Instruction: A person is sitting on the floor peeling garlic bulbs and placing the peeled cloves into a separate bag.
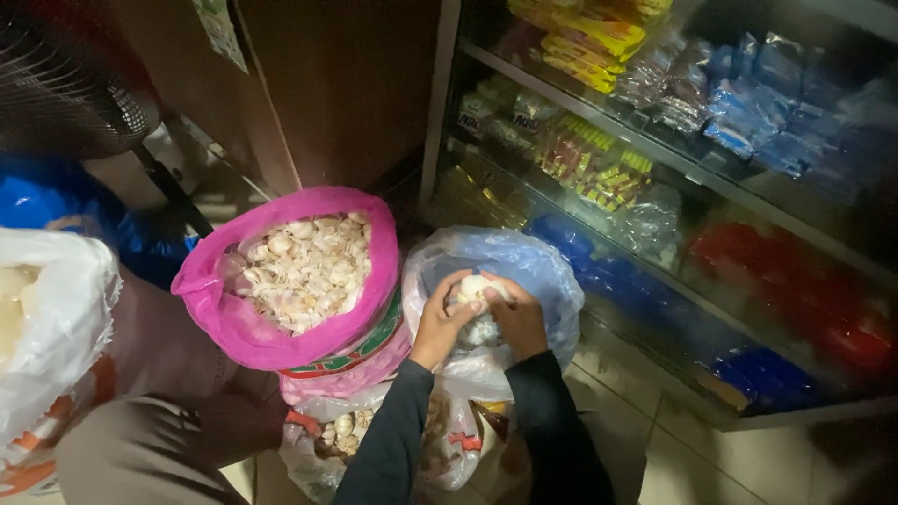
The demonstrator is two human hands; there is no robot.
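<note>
Pale, papery garlic fills this corner: both hands meet on one garlic bulb (472,286), the left hand (440,323) with its fingers curled over the bulb's near side and the right hand (516,318) wrapping it from the other side, thumbs pressed in at the top, so the grip looks suited to prying the bulb apart. They hold it right over the mouth of a clear plastic bag (538,271), which would let anything loosened drop straight in beneath the fingers. To the left of the fingers a pink sack (234,318) stands rolled open, heaped with more garlic (304,266) within easy reach (another bag of garlic skins lies under the wrists). Beyond the fingertips, shelves (655,159) hold packaged goods.
</note>
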